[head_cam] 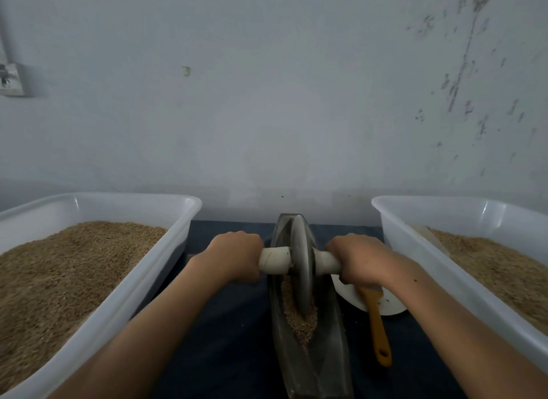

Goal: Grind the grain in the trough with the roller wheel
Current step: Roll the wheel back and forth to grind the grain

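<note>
Tubs [89, 208] [444, 211] of grain flank the trough [311, 354]; a brush [378, 324] lies beside it. Both hands [237, 256] [361, 259] grip the roller wheel [301, 265] handles.

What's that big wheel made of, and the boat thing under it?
The roller wheel looks like dull grey metal, perhaps iron: smooth, thin-edged, with a faint sheen. The trough seems the same dark metal, though it might be stone. The wheel's handle looks like pale wood.
</note>
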Motion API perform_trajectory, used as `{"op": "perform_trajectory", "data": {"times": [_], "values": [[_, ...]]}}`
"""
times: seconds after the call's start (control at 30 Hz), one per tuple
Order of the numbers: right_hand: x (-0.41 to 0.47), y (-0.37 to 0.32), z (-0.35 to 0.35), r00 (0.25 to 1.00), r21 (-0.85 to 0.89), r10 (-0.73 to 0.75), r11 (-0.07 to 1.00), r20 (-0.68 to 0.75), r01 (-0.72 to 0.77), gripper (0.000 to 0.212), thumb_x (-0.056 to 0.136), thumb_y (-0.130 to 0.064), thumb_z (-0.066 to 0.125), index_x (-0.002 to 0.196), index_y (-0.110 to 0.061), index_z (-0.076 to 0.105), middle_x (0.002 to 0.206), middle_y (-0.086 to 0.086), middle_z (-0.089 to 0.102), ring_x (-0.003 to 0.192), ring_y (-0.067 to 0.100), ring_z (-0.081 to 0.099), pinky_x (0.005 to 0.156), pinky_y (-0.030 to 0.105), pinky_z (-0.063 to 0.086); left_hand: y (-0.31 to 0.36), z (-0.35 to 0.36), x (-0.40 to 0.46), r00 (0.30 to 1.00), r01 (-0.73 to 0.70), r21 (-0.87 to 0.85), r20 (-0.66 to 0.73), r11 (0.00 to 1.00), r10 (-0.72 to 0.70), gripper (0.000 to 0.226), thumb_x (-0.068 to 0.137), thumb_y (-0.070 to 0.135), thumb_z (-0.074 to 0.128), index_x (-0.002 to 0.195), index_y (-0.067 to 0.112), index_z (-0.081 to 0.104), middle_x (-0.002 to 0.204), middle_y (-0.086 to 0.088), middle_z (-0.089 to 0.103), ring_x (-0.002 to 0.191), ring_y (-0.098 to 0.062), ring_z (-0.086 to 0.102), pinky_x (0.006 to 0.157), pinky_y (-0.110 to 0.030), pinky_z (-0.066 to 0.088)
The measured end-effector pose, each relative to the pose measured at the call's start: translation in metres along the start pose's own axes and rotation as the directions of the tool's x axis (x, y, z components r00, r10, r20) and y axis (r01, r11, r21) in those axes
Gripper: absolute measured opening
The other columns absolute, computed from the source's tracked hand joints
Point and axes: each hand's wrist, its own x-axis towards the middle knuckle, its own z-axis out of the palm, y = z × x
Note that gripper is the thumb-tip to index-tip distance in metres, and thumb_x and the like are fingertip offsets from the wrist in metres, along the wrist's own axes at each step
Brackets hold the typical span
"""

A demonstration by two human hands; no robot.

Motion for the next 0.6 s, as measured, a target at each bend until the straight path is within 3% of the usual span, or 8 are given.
{"op": "perform_trajectory", "data": {"times": [0.1,0.2,0.3,0.43,0.5,0.6], "values": [[-0.004,0.000,-0.005,0.995,0.032,-0.001,0.999,0.099,-0.002,0.028,0.083,-0.011,0.063,0.110,-0.016,0.059,0.092,0.003,0.061,0.080,0.018,0.061,0.062,0.024,0.044,0.001,-0.004,-0.003,0.998,0.003,0.000,0.058,1.000,-0.003,0.045,0.076,0.030,0.071,0.117,0.019,0.055,0.104,-0.002,0.063,0.086,-0.016,0.055,0.070,-0.029,0.041],[-0.004,0.000,-0.004,0.997,0.051,0.023,0.998,0.072,-0.026,0.025,0.084,-0.011,0.061,0.109,-0.016,0.058,0.083,0.000,0.057,0.069,0.014,0.056,0.057,0.023,0.041,0.006,-0.002,-0.003,0.999,0.020,0.063,-0.028,0.998,-0.019,0.040,0.080,0.030,0.067,0.116,0.019,0.055,0.104,-0.002,0.063,0.091,-0.018,0.059,0.070,-0.029,0.040],[0.002,-0.002,0.002,0.998,0.026,0.054,0.998,-0.046,-0.052,0.027,0.088,-0.011,0.057,0.114,-0.017,0.057,0.105,0.004,0.062,0.092,0.020,0.061,0.073,0.029,0.044,0.008,0.003,-0.001,0.982,0.057,0.088,-0.186,0.995,-0.040,0.028,0.084,0.028,0.061,0.110,0.020,0.055,0.103,0.000,0.062,0.093,-0.019,0.059,0.069,-0.029,0.037],[0.005,-0.008,0.012,0.957,-0.021,0.063,0.997,-0.283,-0.072,0.020,0.090,-0.011,0.051,0.109,-0.018,0.049,0.106,0.004,0.062,0.096,0.023,0.059,0.070,0.030,0.036,0.007,0.012,-0.001,0.930,0.074,0.009,-0.361,0.997,-0.066,0.015,0.088,0.027,0.054,0.100,0.021,0.049,0.099,0.001,0.061,0.085,-0.017,0.056,0.067,-0.028,0.033],[0.006,-0.009,0.012,0.951,-0.046,0.051,0.997,-0.306,-0.069,0.021,0.090,-0.011,0.051,0.110,-0.018,0.048,0.106,0.004,0.061,0.096,0.024,0.059,0.070,0.029,0.036,0.004,0.014,-0.001,0.930,0.074,-0.002,-0.360,0.997,-0.070,0.013,0.087,0.025,0.055,0.098,0.021,0.049,0.098,0.001,0.062,0.087,-0.018,0.057,0.067,-0.028,0.033],[0.005,-0.007,0.006,0.981,-0.046,0.044,0.997,-0.189,-0.054,0.026,0.090,-0.011,0.053,0.114,-0.019,0.052,0.109,0.004,0.061,0.098,0.023,0.059,0.073,0.030,0.038,0.002,0.009,0.000,0.975,0.040,0.033,-0.219,0.999,-0.032,0.025,0.084,0.026,0.061,0.107,0.021,0.053,0.103,0.000,0.063,0.093,-0.018,0.059,0.069,-0.028,0.036]]}}
